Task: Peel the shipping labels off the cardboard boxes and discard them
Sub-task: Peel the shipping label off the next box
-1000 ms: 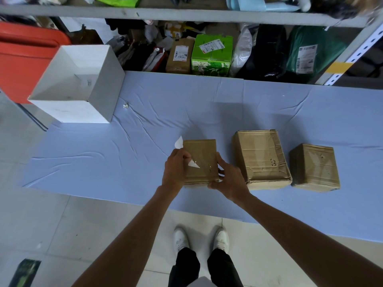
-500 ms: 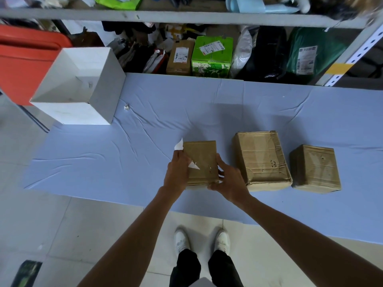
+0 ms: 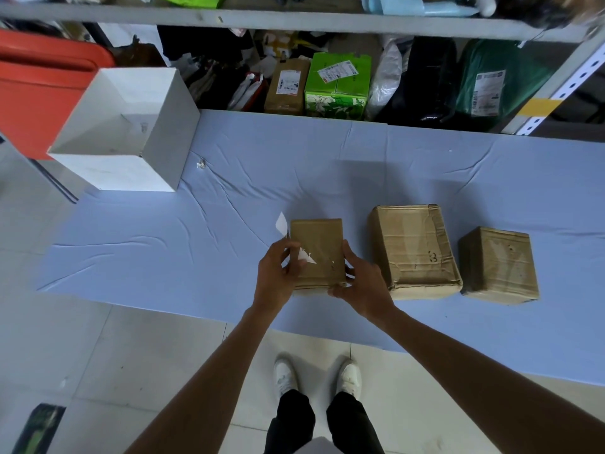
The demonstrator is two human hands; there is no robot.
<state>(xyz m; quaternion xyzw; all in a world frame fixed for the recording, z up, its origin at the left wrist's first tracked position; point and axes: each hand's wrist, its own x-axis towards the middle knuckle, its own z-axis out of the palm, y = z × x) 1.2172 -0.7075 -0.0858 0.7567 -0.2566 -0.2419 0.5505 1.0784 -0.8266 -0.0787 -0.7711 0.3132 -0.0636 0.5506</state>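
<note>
The small box (image 3: 319, 244) sits on the blue cloth (image 3: 229, 178) near the front edge, w/ a big box (image 3: 412, 247) and a third box (image 3: 497, 263) to its right. The left hand (image 3: 278, 276) pinches the white label (image 3: 281, 224), half peeled at the box's left side, one corner standing up. The right hand (image 3: 363, 286) grips the near right corner of the small box. The label looks thin, light, prob. tears easily, so best to hold it close to the glued line & pull low. The box seems stiff, not heavy. The white bin (image 3: 124, 178) is well apart, far left.
</note>
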